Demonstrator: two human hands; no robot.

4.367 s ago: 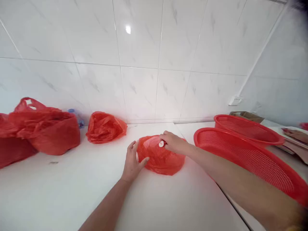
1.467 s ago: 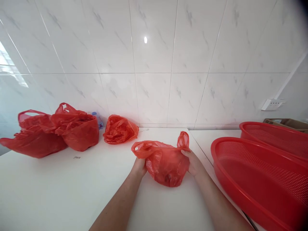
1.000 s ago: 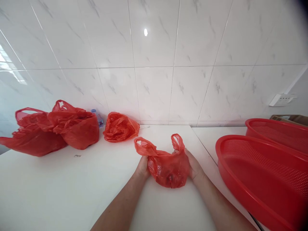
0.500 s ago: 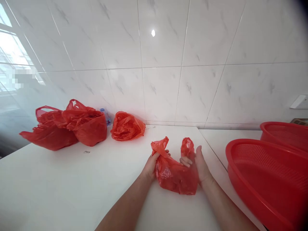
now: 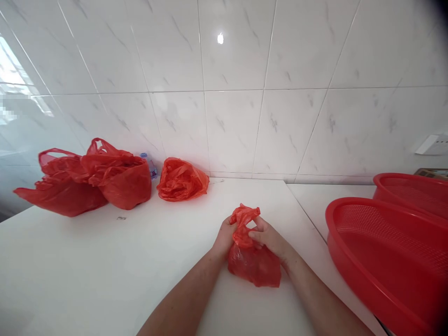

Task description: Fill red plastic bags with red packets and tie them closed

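A small red plastic bag [image 5: 255, 268] rests on the white table [image 5: 140, 270], its lower part bulging around contents I cannot make out. My left hand [image 5: 225, 236] is closed on the gathered upper part at the bag's left side, with some of its fingers hidden behind the plastic. From the right, my right hand [image 5: 268, 239] grips the bag's neck, thumb in front and fingers curled behind. The two handle ends are bunched together above my hands.
Two full red bags [image 5: 122, 182] stand at the back left, a plastic bottle [image 5: 152, 167] behind them. A crumpled red bag [image 5: 182, 181] lies near the tiled wall. Large red plastic baskets [image 5: 350, 247] occupy the right side.
My right hand has moved left and brought its handle against the other one. The bag's top, spread apart before, is now gathered between both hands. The view has shifted slightly.
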